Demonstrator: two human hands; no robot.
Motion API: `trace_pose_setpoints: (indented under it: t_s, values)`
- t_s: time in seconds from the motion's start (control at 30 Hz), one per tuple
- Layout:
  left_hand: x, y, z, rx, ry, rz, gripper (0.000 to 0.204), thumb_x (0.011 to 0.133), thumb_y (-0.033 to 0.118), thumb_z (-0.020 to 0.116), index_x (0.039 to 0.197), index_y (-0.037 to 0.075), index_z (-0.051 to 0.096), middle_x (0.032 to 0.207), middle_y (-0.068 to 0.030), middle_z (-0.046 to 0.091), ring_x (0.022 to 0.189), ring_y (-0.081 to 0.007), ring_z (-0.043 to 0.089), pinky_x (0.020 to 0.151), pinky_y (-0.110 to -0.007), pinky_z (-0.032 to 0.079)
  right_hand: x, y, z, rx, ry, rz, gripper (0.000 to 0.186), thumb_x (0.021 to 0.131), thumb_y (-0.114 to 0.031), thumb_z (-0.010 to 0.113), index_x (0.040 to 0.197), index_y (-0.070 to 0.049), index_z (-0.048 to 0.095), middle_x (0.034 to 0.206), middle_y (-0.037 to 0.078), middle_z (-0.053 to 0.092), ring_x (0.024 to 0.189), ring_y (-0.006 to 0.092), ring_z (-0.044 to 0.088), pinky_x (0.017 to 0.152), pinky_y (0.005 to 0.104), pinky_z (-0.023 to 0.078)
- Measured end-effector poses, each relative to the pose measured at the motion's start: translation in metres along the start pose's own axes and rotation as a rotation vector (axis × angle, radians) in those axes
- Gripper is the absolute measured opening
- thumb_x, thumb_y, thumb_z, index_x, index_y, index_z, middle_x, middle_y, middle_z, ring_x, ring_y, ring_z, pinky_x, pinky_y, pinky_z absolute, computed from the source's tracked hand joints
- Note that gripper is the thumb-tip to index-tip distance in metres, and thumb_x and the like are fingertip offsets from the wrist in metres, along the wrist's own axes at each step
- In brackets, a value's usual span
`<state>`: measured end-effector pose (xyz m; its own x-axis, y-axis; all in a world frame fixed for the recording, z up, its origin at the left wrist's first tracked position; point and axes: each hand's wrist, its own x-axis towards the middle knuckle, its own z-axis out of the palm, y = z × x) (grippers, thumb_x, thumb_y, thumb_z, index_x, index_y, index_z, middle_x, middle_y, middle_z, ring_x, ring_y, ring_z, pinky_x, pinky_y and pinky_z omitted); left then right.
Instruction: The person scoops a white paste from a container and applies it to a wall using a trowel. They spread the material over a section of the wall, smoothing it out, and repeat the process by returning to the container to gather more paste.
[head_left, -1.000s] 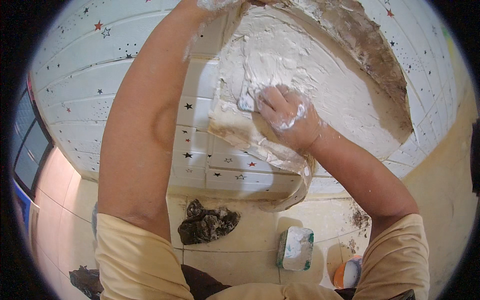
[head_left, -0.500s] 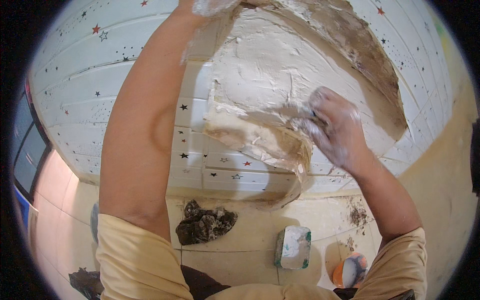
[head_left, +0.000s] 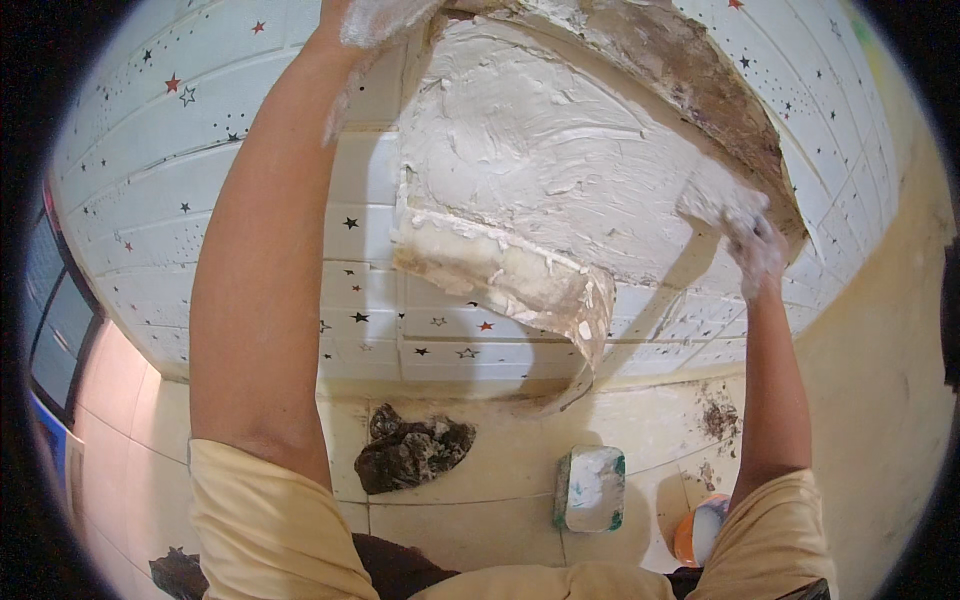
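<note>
A large patch of wet white putty (head_left: 560, 150) covers a bare spot on the star-patterned white wall (head_left: 200, 160). My right hand (head_left: 748, 232), coated in putty, presses flat on the patch's right edge, beside the torn brown rim (head_left: 720, 90). My left hand (head_left: 385, 18), also smeared white, reaches to the top of the patch and is cut off by the frame, so its grip is hidden. A peeled flap of wall covering (head_left: 500, 275) hangs loose below the patch, between my two arms.
On the tiled floor below lie a dark lump of debris (head_left: 410, 455), a rectangular tray holding white putty (head_left: 590, 488) and an orange round tub (head_left: 698, 530). A plain yellowish wall (head_left: 880, 400) stands at the right. A dark window or screen (head_left: 50, 300) is at the far left.
My right hand has swept across the putty from the patch's left-centre to its right edge. My left arm has stayed raised at the top.
</note>
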<state>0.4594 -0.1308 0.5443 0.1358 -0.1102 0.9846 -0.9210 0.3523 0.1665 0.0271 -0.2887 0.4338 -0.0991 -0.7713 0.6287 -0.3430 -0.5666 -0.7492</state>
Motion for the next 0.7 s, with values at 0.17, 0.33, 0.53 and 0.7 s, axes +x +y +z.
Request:
trace_pose_setpoints:
  t_s: [0.17, 0.33, 0.53, 0.7]
  values:
    - [-0.003, -0.002, -0.005, -0.033, 0.021, 0.007, 0.026, 0.070, 0.021, 0.075, 0.071, 0.003, 0.056, 0.060, -0.0071, 0.055, 0.055, -0.0148, 0.050, 0.052, -0.030, 0.042, -0.071, -0.062, -0.001, 0.040, -0.058, -0.136, 0.021, 0.079, -0.014, 0.071, 0.096, -0.002, 0.065, 0.071, -0.002, 0.057, 0.059, 0.0075, 0.047, 0.053, 0.0228, 0.039]
    - [0.003, 0.001, -0.017, -0.094, 0.000, -0.026, 0.024, 0.071, 0.016, 0.075, 0.071, 0.005, 0.054, 0.061, -0.0034, 0.054, 0.056, -0.0108, 0.048, 0.050, -0.028, 0.040, -0.110, -0.100, 0.106, 0.013, -0.223, -0.602, 0.021, 0.078, -0.020, 0.069, 0.091, -0.005, 0.062, 0.083, 0.008, 0.059, 0.074, 0.0219, 0.056, 0.066, 0.0353, 0.046]
    - [-0.003, 0.004, -0.003, -0.324, -0.023, -0.097, 0.022, 0.073, 0.013, 0.074, 0.070, 0.004, 0.053, 0.061, -0.0019, 0.053, 0.054, -0.0085, 0.047, 0.048, -0.026, 0.040, -0.122, -0.091, 0.166, -0.277, -0.247, -0.630, 0.023, 0.077, -0.026, 0.065, 0.088, -0.005, 0.061, 0.089, 0.017, 0.059, 0.085, 0.0380, 0.058, 0.075, 0.0460, 0.047]
    - [-0.004, 0.003, -0.004, -0.148, -0.025, -0.060, 0.021, 0.074, 0.013, 0.073, 0.076, 0.004, 0.054, 0.063, -0.0021, 0.054, 0.055, -0.0085, 0.048, 0.050, -0.027, 0.042, -0.084, 0.002, 0.107, -0.391, -0.031, -0.526, 0.036, 0.078, -0.026, 0.066, 0.108, -0.007, 0.062, 0.096, 0.016, 0.061, 0.089, 0.0326, 0.059, 0.081, 0.0417, 0.047]
